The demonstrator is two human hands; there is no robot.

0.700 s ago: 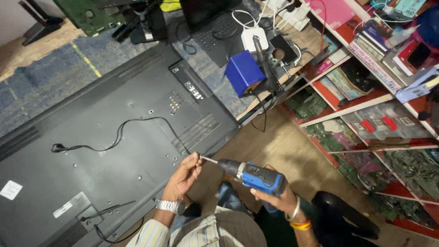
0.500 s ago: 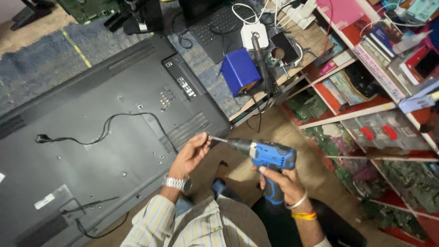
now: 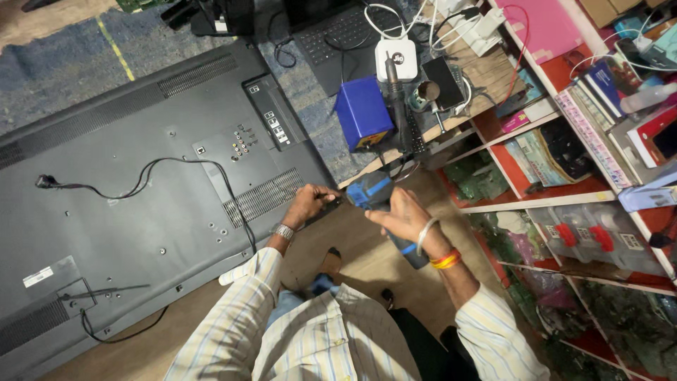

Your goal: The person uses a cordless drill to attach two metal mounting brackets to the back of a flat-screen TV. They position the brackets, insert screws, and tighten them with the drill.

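I am gripping the blue cordless drill (image 3: 377, 201) in my right hand (image 3: 402, 219) at the edge of the large flat black television back panel (image 3: 141, 176), my left hand (image 3: 307, 204) pinching its bit, which could nick those fingers if the trigger slips.

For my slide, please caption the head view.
Right hand grips a blue drill; left hand touches its tip beside a television back.

A flat television (image 3: 141, 204) lies face-down on the workbench (image 3: 486, 77).
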